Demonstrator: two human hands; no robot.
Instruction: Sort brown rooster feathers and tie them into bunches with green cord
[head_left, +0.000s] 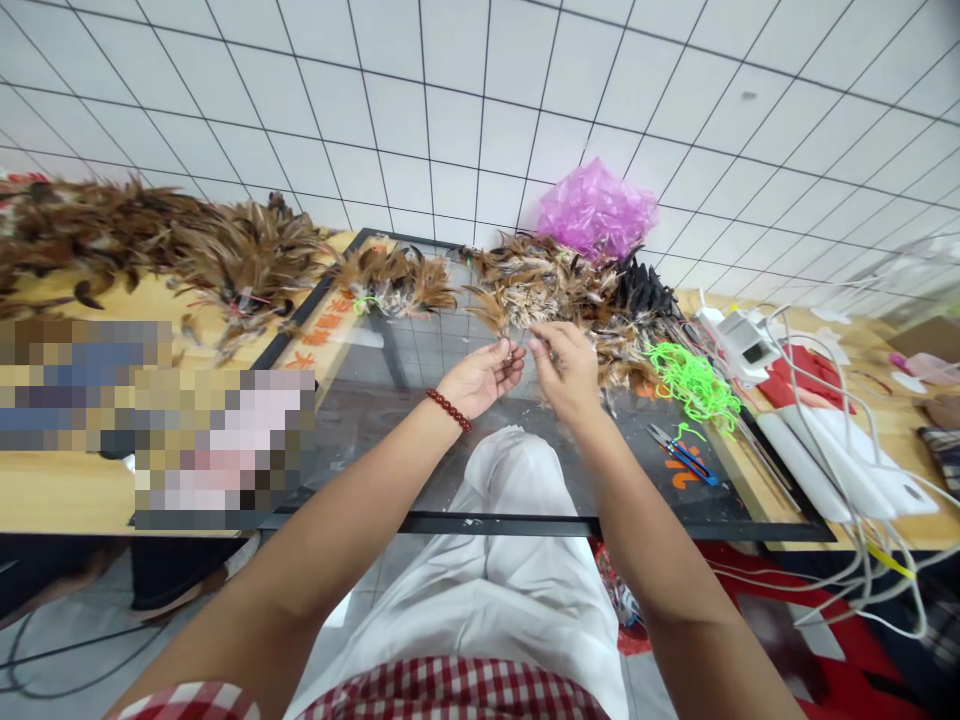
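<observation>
Over the glass tabletop (360,400), my left hand (480,380), with a dark red bead bracelet (448,408) on its wrist, pinches the quill end of a small bunch of brown feathers (489,310) between thumb and forefinger. The other fingers of that hand are loosely curled. Close on the right, my right hand (571,372) has its thumb and forefinger pressed together near the same quills. Whatever lies in that pinch is too small to make out. Just behind both hands spreads a pile of brown and pale feathers (547,275).
Bright green cord (694,385) lies to the right, with blue-handled snips (684,455) before it. A pink plastic bag (598,210) sits against the tiled wall. White cables (862,440) and a power strip (739,340) crowd the right. More feathers (247,250) cover the left table.
</observation>
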